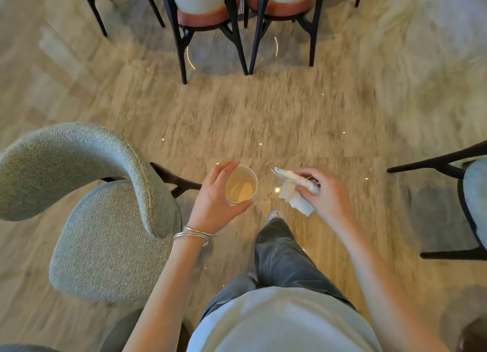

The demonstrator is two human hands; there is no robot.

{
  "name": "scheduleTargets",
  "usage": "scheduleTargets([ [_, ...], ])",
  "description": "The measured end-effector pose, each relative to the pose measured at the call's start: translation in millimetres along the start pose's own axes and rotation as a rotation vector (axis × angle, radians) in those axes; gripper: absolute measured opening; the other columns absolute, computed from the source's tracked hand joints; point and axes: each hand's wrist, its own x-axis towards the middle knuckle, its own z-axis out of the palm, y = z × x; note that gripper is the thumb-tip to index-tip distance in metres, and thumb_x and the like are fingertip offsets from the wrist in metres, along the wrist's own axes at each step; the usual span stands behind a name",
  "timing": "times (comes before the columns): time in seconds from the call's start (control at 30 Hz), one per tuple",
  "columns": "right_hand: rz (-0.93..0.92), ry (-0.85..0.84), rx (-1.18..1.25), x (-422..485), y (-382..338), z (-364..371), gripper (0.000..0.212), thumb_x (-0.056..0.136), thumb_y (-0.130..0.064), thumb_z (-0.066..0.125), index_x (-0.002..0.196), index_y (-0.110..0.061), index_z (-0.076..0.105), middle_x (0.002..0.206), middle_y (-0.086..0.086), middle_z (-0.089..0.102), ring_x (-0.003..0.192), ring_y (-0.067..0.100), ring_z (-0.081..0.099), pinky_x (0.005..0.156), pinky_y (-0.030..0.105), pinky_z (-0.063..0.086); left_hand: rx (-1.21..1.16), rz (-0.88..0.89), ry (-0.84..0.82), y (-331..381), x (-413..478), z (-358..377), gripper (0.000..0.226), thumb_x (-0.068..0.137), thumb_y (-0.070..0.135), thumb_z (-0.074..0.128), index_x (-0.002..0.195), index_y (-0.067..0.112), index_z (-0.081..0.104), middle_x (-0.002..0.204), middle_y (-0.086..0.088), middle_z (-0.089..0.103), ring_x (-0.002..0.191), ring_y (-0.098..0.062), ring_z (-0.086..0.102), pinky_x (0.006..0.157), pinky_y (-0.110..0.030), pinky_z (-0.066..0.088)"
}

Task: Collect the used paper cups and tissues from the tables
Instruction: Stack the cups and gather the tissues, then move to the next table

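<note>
Left hand [214,193] grips an upright paper cup [241,184] holding liquid; right hand [325,191], just beside the cup, pinches crumpled tissues [291,191]. Carry the cup level.

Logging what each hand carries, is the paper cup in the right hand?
No, the left hand grips the paper cup, while the right hand holds the tissues.

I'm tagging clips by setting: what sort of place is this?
Likely a café or lounge: a grey upholstered chair, more dining chairs across the floor, and a used paper cup and tissues being carried.
</note>
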Motion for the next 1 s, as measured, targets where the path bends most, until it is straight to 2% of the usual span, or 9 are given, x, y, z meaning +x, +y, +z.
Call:
scheduleTargets([
  [0.1, 0.000, -0.012, 0.002, 50.2, 6.6, -21.7, 0.030, 0.076, -0.008, 0.070, 0.104, -0.018, 0.065, 0.097, -0.005, 0.064, 0.083, 0.008, 0.057, 0.069, 0.014, 0.041, 0.012, 0.022, 0.002, 7.8, 55.5, 0.8, 0.079, 0.064, 0.031, 0.082, 0.131, 0.009, 0.045, 0.129, -0.003, 0.046, 0.114, -0.012, 0.045, 0.092, -0.022, 0.034],
  [0.2, -0.021, -0.004, -0.014, 102.7, 10.8, -45.8, 0.029, 0.077, -0.008, 0.070, 0.105, -0.017, 0.065, 0.099, -0.001, 0.065, 0.086, 0.013, 0.058, 0.072, 0.024, 0.046, 0.027, 0.045, 0.027, 20.2, 111.0, 2.4, 0.080, 0.064, 0.032, 0.081, 0.131, 0.010, 0.044, 0.130, -0.002, 0.045, 0.112, -0.008, 0.042, 0.091, -0.021, 0.034],
  [0.3, -0.048, 0.015, -0.046, 150.6, 15.0, -66.3, 0.029, 0.077, -0.008, 0.069, 0.105, -0.015, 0.065, 0.098, 0.001, 0.066, 0.085, 0.016, 0.060, 0.072, 0.033, 0.049, 0.039, 0.055, 0.047, 26.9, 156.9, 7.6, 0.080, 0.063, 0.030, 0.082, 0.130, 0.007, 0.045, 0.130, -0.004, 0.045, 0.113, -0.011, 0.043, 0.092, -0.022, 0.034],
  [0.5, -0.074, 0.024, -0.040, 216.9, 27.5, -85.0, 0.029, 0.079, -0.008, 0.069, 0.107, -0.015, 0.065, 0.101, 0.000, 0.066, 0.086, 0.013, 0.059, 0.073, 0.026, 0.047, 0.025, 0.048, 0.037, 30.8, 223.4, 19.6, 0.081, 0.063, 0.033, 0.080, 0.131, 0.008, 0.044, 0.131, -0.003, 0.045, 0.116, -0.013, 0.044, 0.091, -0.020, 0.034],
  [0.73, -0.032, 0.020, -0.046, 277.0, 46.4, -84.4, 0.028, 0.078, -0.008, 0.070, 0.105, -0.014, 0.065, 0.099, -0.001, 0.067, 0.086, 0.010, 0.059, 0.074, 0.020, 0.045, 0.013, 0.054, -0.005, 20.1, 298.1, 23.3, 0.080, 0.063, 0.030, 0.082, 0.130, 0.008, 0.045, 0.130, -0.004, 0.046, 0.111, -0.006, 0.042, 0.091, -0.017, 0.033],
  [1.0, 0.027, 0.072, -0.013, 391.5, 33.1, -99.0, 0.026, 0.079, -0.009, 0.069, 0.105, -0.013, 0.066, 0.099, -0.003, 0.068, 0.086, 0.010, 0.061, 0.073, 0.021, 0.047, 0.029, 0.111, -0.026, 3.7, 428.0, -4.3, 0.080, 0.064, 0.032, 0.082, 0.132, 0.012, 0.044, 0.130, 0.001, 0.044, 0.112, -0.008, 0.042, 0.091, -0.021, 0.035],
])
